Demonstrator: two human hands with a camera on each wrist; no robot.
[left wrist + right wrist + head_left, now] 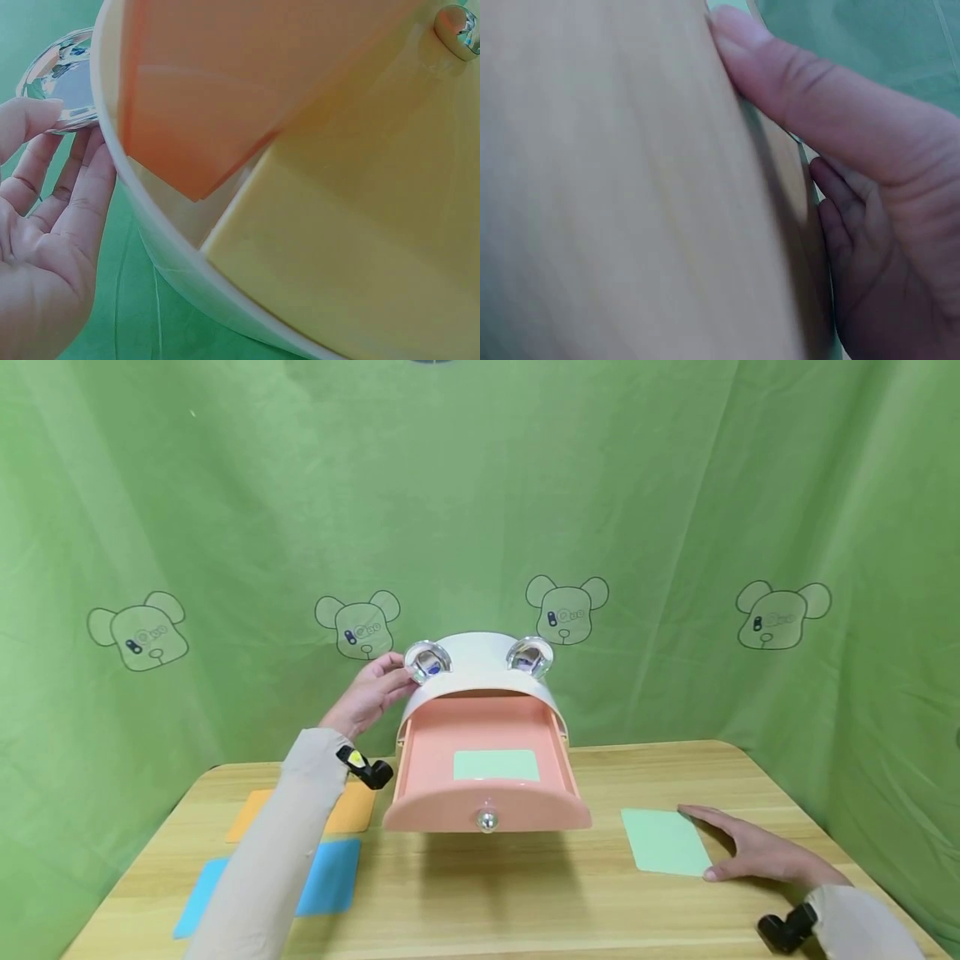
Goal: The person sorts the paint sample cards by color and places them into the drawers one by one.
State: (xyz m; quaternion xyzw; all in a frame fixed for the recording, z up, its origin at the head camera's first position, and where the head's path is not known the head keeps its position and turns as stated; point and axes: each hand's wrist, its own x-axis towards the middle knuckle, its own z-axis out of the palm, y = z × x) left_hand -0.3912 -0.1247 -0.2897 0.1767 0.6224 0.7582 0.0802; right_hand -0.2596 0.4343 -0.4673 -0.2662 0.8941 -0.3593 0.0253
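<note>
A white storage box (480, 662) with two chrome eye-shaped ornaments stands at the middle of the table. Its pink drawer (431, 752) is pulled out, and a pale green card (495, 765) lies inside. My left hand (372, 693) holds the box by the left ornament (64, 82), thumb on its front and fingers behind. On the right, another pale green card (666, 842) lies on the tabletop. My right hand (757, 852) touches that card's right side, thumb at the near corner and a finger at the far one, fingers spread.
Orange cards (352, 807) and blue cards (330, 877) lie on the left, partly hidden by my left forearm. Below the pink drawer, the left wrist view shows a yellow panel (337, 240) with a chrome knob (459, 34). Green cloth (480, 527) hangs behind and beside the wooden table (600, 918).
</note>
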